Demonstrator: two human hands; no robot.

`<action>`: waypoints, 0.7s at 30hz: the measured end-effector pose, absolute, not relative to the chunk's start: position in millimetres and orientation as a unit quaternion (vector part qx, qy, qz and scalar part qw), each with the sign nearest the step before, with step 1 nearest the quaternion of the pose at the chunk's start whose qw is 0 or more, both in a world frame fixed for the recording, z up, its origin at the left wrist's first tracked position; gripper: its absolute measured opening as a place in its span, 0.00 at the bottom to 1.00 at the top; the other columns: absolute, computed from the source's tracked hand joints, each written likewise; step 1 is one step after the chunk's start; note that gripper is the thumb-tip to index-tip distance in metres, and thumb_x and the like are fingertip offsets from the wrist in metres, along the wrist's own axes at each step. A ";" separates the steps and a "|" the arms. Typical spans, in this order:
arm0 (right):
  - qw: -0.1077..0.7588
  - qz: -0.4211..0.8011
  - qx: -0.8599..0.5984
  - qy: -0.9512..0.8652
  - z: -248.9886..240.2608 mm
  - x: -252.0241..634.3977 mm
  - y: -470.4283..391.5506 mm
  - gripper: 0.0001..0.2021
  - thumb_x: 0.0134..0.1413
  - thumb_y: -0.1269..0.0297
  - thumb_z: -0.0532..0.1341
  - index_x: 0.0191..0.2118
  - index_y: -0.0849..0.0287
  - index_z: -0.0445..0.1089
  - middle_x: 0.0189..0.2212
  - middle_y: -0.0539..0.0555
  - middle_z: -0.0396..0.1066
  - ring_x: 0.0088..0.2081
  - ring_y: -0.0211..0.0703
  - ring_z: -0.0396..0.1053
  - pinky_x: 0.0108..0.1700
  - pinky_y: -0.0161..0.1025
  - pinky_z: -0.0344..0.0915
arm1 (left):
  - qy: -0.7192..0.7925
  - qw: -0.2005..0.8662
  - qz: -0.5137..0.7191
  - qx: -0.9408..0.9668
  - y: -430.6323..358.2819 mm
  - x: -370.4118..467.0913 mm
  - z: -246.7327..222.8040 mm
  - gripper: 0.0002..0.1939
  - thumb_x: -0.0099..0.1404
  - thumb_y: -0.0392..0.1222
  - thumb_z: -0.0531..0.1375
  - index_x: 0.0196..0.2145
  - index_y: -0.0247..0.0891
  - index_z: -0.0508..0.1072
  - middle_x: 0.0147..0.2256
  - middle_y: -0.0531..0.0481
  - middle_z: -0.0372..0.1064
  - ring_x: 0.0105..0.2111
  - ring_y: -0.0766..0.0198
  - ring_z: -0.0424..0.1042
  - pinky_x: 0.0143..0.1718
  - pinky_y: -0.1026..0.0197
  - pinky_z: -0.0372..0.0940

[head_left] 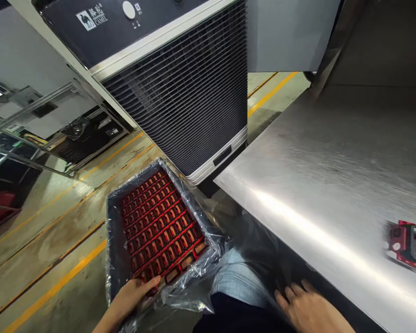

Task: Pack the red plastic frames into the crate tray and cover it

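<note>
My left hand [135,293] reaches into the near left corner of a dark bin [115,231] lined with clear plastic. Its thumb and fingers are around the edge of the red and black parts [159,217] that stand in tight rows there; what lies between the fingers is hidden. Low at the right, beside the metal table's edge, my right hand [305,303] has its fingers spread and holds nothing. One red and black part [412,245] lies on the metal table [298,175], somewhat blurred.
A large cooler [187,88] with a black grille stands behind the bin. Clear plastic film [187,289] hangs over the bin's near side, next to my knee in jeans [239,277]. A metal-framed rack [76,138] stands at the far left, beyond yellow floor lines.
</note>
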State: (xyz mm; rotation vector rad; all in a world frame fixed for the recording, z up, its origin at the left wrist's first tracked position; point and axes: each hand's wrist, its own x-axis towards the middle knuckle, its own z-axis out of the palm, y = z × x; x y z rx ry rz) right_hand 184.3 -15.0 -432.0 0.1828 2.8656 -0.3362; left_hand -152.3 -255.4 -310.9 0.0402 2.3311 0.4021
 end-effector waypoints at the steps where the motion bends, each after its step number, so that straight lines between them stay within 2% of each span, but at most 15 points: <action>1: 0.124 -0.114 0.062 0.984 -432.0 184.3 -14.7 0.20 0.47 0.77 0.59 0.48 0.60 0.72 0.35 0.63 0.77 0.39 0.54 0.75 0.43 0.48 0.68 | 0.920 0.369 0.130 0.031 -256.7 -152.1 -310.9 0.26 0.42 0.68 0.64 0.14 0.40 0.70 0.14 0.52 0.62 0.25 0.50 0.72 0.32 0.54 0.64; 6: 0.115 -0.113 0.061 0.985 -435.5 185.7 -14.8 0.19 0.49 0.77 0.57 0.48 0.57 0.73 0.36 0.61 0.77 0.38 0.51 0.75 0.42 0.46 0.68 | 0.944 0.315 0.024 0.093 -264.7 -151.2 -310.7 0.27 0.50 0.67 0.59 0.27 0.37 0.78 0.26 0.38 0.75 0.37 0.35 0.75 0.42 0.44 0.63; 8: 0.109 -0.120 0.069 0.984 -437.6 186.8 -14.9 0.18 0.50 0.76 0.57 0.47 0.57 0.73 0.35 0.61 0.77 0.38 0.51 0.75 0.43 0.46 0.68 | 0.948 0.299 -0.011 0.108 -268.2 -148.5 -314.5 0.30 0.52 0.67 0.56 0.31 0.35 0.79 0.31 0.31 0.76 0.40 0.32 0.75 0.44 0.39 0.62; 11: 0.109 -0.119 0.067 0.985 -439.8 188.1 -14.6 0.18 0.50 0.75 0.58 0.48 0.58 0.73 0.34 0.61 0.77 0.38 0.51 0.75 0.43 0.46 0.68 | 0.947 0.290 -0.052 0.125 -272.7 -144.9 -321.3 0.33 0.54 0.67 0.53 0.32 0.31 0.79 0.33 0.25 0.75 0.40 0.29 0.74 0.44 0.36 0.62; 17: 0.111 -0.108 0.070 0.986 -435.1 186.1 -14.6 0.19 0.50 0.78 0.57 0.48 0.59 0.73 0.36 0.62 0.77 0.39 0.51 0.75 0.44 0.46 0.69 | 0.932 0.306 -0.074 0.180 -279.2 -153.1 -325.5 0.30 0.54 0.61 0.55 0.42 0.35 0.79 0.34 0.30 0.77 0.39 0.37 0.76 0.45 0.41 0.63; 21: 0.177 -0.088 0.036 0.980 -423.1 178.5 -11.9 0.23 0.48 0.78 0.59 0.52 0.61 0.71 0.39 0.66 0.77 0.41 0.57 0.75 0.44 0.52 0.70 | 0.926 0.319 -0.081 0.186 -279.8 -158.6 -329.2 0.28 0.55 0.58 0.53 0.40 0.33 0.80 0.32 0.32 0.78 0.37 0.40 0.77 0.42 0.45 0.66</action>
